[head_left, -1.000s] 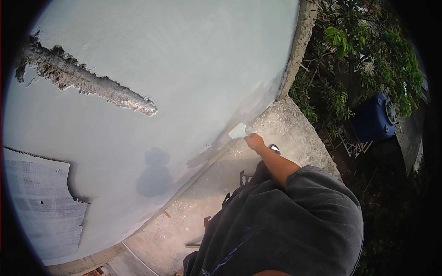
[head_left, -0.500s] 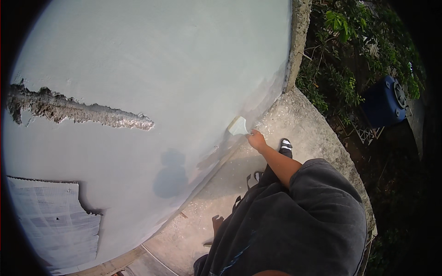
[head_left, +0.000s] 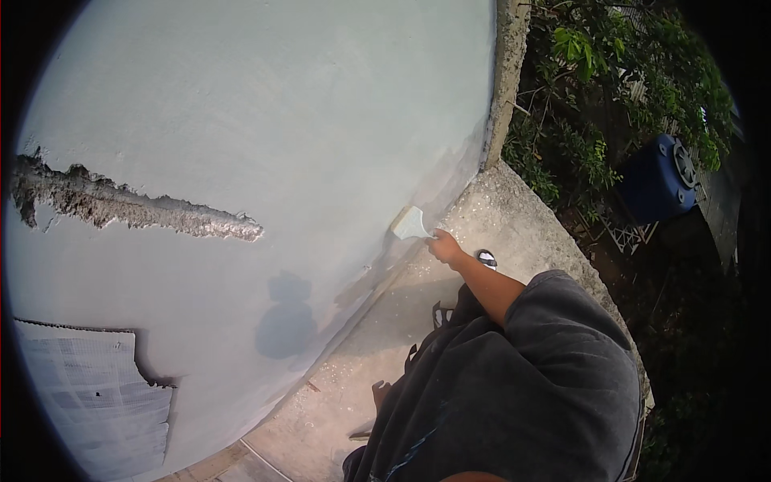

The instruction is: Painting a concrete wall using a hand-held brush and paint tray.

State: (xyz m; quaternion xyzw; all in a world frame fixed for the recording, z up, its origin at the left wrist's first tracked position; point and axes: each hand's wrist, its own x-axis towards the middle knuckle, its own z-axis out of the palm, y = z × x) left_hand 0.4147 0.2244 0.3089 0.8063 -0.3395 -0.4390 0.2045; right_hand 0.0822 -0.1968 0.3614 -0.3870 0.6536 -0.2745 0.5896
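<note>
A wide, whitish paint brush (head_left: pixel 412 224) is gripped by its handle in my right hand (head_left: pixel 443 247), fingers closed around it. Its bristle edge lies against or just off the pale grey wall (head_left: pixel 337 120), near the wall's lower edge. Darker, patchy streaks run along that edge beside the brush. Partly hidden by my dark shirt, my left hand (head_left: pixel 381 394) hangs low near my side; its fingers do not show well enough to tell what they do.
A rough broken groove (head_left: pixel 144 205) cuts into the wall at left, above a whitish mesh-like panel (head_left: pixel 88 386). I stand on a concrete ledge (head_left: pixel 514 209). Beyond its right edge are a drop, green foliage (head_left: pixel 578 120) and a blue tank (head_left: pixel 654 181).
The brush and my right hand have shifted slightly left in view, as the wall, ledge and tank also have. My grip on the brush is the same.
</note>
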